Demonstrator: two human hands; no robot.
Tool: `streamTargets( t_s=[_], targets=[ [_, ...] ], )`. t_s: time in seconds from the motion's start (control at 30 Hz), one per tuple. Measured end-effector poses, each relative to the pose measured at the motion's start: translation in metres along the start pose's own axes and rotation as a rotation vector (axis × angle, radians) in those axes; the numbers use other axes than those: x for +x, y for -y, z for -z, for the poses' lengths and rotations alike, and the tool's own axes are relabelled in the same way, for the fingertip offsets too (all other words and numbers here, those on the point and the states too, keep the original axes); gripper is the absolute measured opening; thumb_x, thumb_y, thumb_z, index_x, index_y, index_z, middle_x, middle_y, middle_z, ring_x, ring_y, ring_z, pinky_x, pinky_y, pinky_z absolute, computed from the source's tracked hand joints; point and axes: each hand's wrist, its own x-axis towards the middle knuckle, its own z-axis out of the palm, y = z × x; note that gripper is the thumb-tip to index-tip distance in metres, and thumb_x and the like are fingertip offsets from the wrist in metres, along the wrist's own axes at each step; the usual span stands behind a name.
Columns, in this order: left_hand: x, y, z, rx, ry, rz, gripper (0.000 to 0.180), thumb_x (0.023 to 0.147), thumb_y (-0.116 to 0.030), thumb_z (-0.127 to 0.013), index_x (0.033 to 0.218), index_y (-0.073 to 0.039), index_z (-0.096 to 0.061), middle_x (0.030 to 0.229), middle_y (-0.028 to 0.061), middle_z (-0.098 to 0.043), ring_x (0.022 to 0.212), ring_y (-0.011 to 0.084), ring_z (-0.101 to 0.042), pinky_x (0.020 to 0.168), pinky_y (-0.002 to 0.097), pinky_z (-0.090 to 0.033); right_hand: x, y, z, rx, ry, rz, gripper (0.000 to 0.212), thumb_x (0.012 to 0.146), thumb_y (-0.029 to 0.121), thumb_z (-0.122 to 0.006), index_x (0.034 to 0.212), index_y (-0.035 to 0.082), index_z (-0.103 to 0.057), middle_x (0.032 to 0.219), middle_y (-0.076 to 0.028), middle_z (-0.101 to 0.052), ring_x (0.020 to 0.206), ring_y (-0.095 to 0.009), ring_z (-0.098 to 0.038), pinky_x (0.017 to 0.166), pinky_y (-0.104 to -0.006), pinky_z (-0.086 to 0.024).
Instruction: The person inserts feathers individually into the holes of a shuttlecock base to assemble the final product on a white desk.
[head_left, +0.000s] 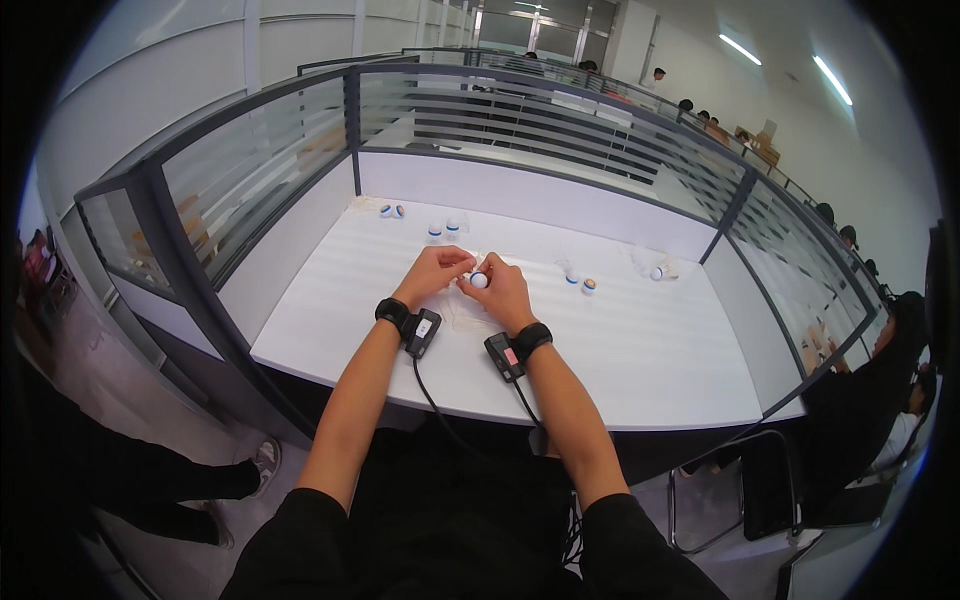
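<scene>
My right hand [508,293] grips a small white round-ended container [479,280] with a blue band, above the middle of the white table. Close beside it, my left hand [436,272] has its fingertips pinched together near the container's upper side. What those fingertips hold is too small to make out; something pale and thin shows between the two hands. Below the hands, a pale, string-like or filmy material [468,318] lies on the tabletop. Each wrist wears a black band with a small cabled box.
On the white table [640,370] stand similar small containers: a pair [392,211] at far left, another pair [443,230] nearer, two [588,287] right of my hands, and one [657,273] beside clear plastic at far right. Partition panels [540,190] enclose the table. People are nearby on both sides.
</scene>
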Motion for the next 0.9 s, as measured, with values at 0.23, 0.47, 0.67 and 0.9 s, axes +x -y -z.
streamTargets(
  t_s=[0.23,0.47,0.67,0.9],
  targets=[
    [0.000,0.000,-0.001,-0.002,0.004,-0.017,0.022,0.092,-0.025,-0.070,0.105,-0.008,-0.072,0.090,-0.0010,-0.072,0.078,0.0046,-0.061,0.062,0.0207,-0.043,-0.001,0.006,0.003,-0.047,0.040,-0.036,0.041,0.070,0.032,-0.083,0.078,0.005,-0.053,0.064,-0.011,-0.064,0.059,-0.027,-0.063,0.057,-0.0367,-0.049],
    [0.000,0.000,-0.001,-0.021,0.029,-0.047,0.021,0.092,-0.024,-0.070,0.105,-0.007,-0.072,0.093,0.0003,-0.073,0.082,0.0063,-0.064,0.066,0.0212,-0.045,0.000,0.003,0.002,-0.088,0.045,-0.030,0.039,0.068,0.031,-0.084,0.077,0.006,-0.054,0.068,-0.011,-0.066,0.065,-0.029,-0.065,0.060,-0.0392,-0.049],
    [-0.001,-0.001,-0.002,-0.038,0.038,-0.045,0.021,0.092,-0.022,-0.071,0.105,-0.005,-0.071,0.095,0.0018,-0.073,0.086,0.0078,-0.065,0.071,0.0222,-0.047,0.000,0.000,0.001,-0.136,0.061,-0.043,0.038,0.068,0.031,-0.083,0.076,0.006,-0.056,0.070,-0.011,-0.067,0.068,-0.030,-0.065,0.062,-0.0395,-0.050],
    [0.002,0.002,-0.001,-0.027,0.043,-0.056,0.021,0.091,-0.020,-0.071,0.105,-0.004,-0.071,0.097,0.0034,-0.073,0.090,0.0107,-0.067,0.078,0.0247,-0.050,0.000,-0.002,-0.002,-0.191,0.035,-0.015,0.037,0.067,0.032,-0.083,0.073,0.006,-0.057,0.070,-0.011,-0.066,0.068,-0.031,-0.066,0.061,-0.0407,-0.050]
  ],
)
